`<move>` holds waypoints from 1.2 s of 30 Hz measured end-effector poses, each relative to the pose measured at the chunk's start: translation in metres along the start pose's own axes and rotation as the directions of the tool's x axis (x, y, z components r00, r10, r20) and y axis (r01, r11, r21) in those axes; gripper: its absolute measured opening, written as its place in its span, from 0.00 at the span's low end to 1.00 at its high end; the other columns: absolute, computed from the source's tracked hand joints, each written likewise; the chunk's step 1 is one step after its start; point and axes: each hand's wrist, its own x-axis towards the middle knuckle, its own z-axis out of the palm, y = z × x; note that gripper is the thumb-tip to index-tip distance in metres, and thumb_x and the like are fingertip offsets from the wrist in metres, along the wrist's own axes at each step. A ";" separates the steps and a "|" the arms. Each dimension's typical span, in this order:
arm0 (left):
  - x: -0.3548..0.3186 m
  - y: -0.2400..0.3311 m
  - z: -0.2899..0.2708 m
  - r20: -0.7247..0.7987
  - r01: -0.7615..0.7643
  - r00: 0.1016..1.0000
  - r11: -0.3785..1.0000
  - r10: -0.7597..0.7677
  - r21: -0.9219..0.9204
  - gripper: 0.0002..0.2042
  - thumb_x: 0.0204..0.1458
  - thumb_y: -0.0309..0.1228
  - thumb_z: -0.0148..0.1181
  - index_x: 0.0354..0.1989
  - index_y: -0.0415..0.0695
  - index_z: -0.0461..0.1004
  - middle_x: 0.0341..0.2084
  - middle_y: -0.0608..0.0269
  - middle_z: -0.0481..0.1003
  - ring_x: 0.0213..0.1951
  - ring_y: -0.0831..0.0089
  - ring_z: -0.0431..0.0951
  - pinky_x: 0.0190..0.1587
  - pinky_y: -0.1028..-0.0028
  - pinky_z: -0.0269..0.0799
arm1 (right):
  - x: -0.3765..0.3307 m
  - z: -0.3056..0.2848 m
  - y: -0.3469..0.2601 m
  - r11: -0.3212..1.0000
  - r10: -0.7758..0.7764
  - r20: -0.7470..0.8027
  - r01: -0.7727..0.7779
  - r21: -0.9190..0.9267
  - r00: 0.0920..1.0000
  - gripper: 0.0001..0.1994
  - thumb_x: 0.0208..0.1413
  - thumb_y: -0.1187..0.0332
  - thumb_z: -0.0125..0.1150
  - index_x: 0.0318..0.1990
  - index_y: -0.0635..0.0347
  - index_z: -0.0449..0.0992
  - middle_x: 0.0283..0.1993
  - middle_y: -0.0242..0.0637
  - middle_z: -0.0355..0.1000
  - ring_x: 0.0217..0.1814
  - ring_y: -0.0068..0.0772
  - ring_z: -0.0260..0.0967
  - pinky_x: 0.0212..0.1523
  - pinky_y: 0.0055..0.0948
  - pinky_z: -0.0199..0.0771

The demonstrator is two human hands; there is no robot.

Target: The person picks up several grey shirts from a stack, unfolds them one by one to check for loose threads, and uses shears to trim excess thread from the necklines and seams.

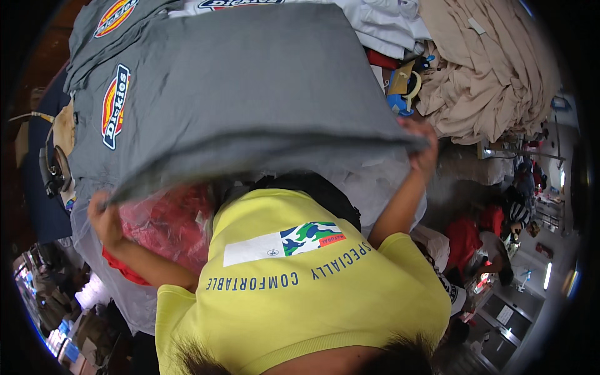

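A grey T-shirt (pixel 250 81) with a red, yellow and blue printed patch stretches away from me over a pile of folded shirts. My left hand (pixel 105 219) pinches its near left corner, low beside a clear plastic bag of red cloth. On the other side, my right hand (pixel 422 147) grips the near right corner, held higher. Between both hands the near edge hangs lifted, curved and blurred by motion. What lies beneath the raised cloth is mostly hidden.
A heap of beige cloth (pixel 487 69) fills the far right. Beside it sit a blue tape dispenser (pixel 400 103) and small items. White shirts (pixel 387 22) lie behind the grey one. At left is an iron-like tool (pixel 56 169) with a cord. People work in the right background.
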 end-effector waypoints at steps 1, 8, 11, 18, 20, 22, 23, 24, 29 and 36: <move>-0.016 0.018 0.001 0.013 -0.117 0.993 0.993 0.117 0.004 0.11 0.42 0.33 0.63 0.31 0.40 0.73 0.22 0.67 0.69 0.26 0.79 0.68 0.35 0.77 0.62 | -0.012 -0.012 -0.011 0.981 -0.181 0.215 0.192 -0.029 0.960 0.08 0.51 0.65 0.58 0.35 0.59 0.73 0.39 0.43 0.74 0.46 0.42 0.67 0.50 0.36 0.62; -0.009 0.101 -0.017 0.779 -0.341 0.276 0.815 0.563 -0.468 0.05 0.51 0.33 0.57 0.32 0.47 0.76 0.26 0.63 0.78 0.30 0.72 0.78 0.49 0.71 0.62 | -0.020 -0.024 -0.103 0.922 -0.156 0.908 0.387 -0.006 0.388 0.13 0.51 0.58 0.58 0.36 0.58 0.74 0.37 0.41 0.75 0.45 0.39 0.69 0.43 0.37 0.64; 0.017 0.128 0.018 0.801 -0.303 0.027 0.769 0.598 -0.563 0.06 0.54 0.32 0.52 0.34 0.49 0.76 0.28 0.63 0.79 0.31 0.74 0.79 0.49 0.76 0.62 | 0.027 -0.016 -0.098 0.934 -0.206 0.970 0.321 0.156 0.128 0.13 0.54 0.59 0.54 0.40 0.58 0.73 0.41 0.40 0.73 0.44 0.35 0.69 0.41 0.33 0.65; 0.148 0.069 0.140 -0.109 0.185 0.953 0.829 -0.282 -0.528 0.20 0.57 0.40 0.45 0.53 0.41 0.66 0.48 0.63 0.70 0.48 0.70 0.70 0.52 0.70 0.65 | 0.145 0.028 -0.004 0.863 0.462 0.063 -0.432 -0.261 0.885 0.14 0.57 0.61 0.50 0.44 0.59 0.71 0.46 0.38 0.71 0.44 0.34 0.70 0.43 0.28 0.66; 0.161 -0.033 0.076 -0.032 0.537 0.810 0.761 -0.586 -0.363 0.26 0.56 0.48 0.44 0.55 0.41 0.64 0.52 0.60 0.67 0.53 0.66 0.67 0.55 0.68 0.61 | 0.146 0.038 0.029 0.757 0.630 -0.099 -0.637 -0.142 0.770 0.14 0.57 0.61 0.49 0.46 0.60 0.70 0.47 0.37 0.71 0.44 0.33 0.70 0.43 0.26 0.67; 0.154 -0.085 0.066 0.161 0.720 0.684 0.623 -0.711 -0.306 0.30 0.54 0.53 0.44 0.56 0.41 0.62 0.53 0.58 0.66 0.55 0.64 0.65 0.57 0.68 0.60 | 0.117 0.027 0.056 0.693 0.717 -0.088 -0.720 -0.020 0.692 0.14 0.58 0.62 0.48 0.47 0.60 0.70 0.48 0.36 0.70 0.44 0.33 0.70 0.44 0.25 0.67; 0.131 -0.077 0.080 0.287 0.746 0.663 0.578 -0.692 -0.331 0.31 0.54 0.54 0.43 0.57 0.40 0.61 0.53 0.57 0.66 0.55 0.64 0.66 0.57 0.68 0.60 | 0.099 0.019 0.066 0.681 0.732 -0.044 -0.732 0.032 0.680 0.15 0.59 0.62 0.48 0.48 0.60 0.69 0.49 0.36 0.70 0.44 0.33 0.70 0.44 0.24 0.67; 0.115 -0.079 0.072 0.362 0.793 0.609 0.536 -0.705 -0.290 0.28 0.53 0.49 0.48 0.56 0.40 0.62 0.52 0.57 0.67 0.53 0.64 0.68 0.55 0.70 0.61 | 0.080 0.005 0.080 0.698 0.710 0.047 -0.712 0.079 0.702 0.16 0.58 0.64 0.49 0.50 0.62 0.68 0.50 0.36 0.69 0.45 0.32 0.70 0.46 0.23 0.67; 0.068 -0.063 0.084 0.376 0.348 0.825 0.903 -0.422 0.252 0.26 0.46 0.29 0.60 0.55 0.39 0.59 0.43 0.60 0.71 0.43 0.72 0.71 0.47 0.74 0.64 | 0.025 0.008 0.084 0.769 0.553 0.111 -0.455 -0.448 0.826 0.19 0.51 0.74 0.57 0.51 0.67 0.65 0.48 0.36 0.70 0.44 0.23 0.69 0.47 0.22 0.66; 0.087 0.063 0.094 0.049 -0.099 0.992 0.963 0.115 -0.252 0.33 0.43 0.24 0.62 0.59 0.40 0.54 0.38 0.62 0.70 0.41 0.77 0.70 0.47 0.77 0.64 | 0.075 0.057 0.011 0.958 -0.117 0.029 0.105 0.267 0.993 0.28 0.48 0.82 0.55 0.58 0.56 0.56 0.48 0.32 0.63 0.52 0.25 0.62 0.55 0.21 0.56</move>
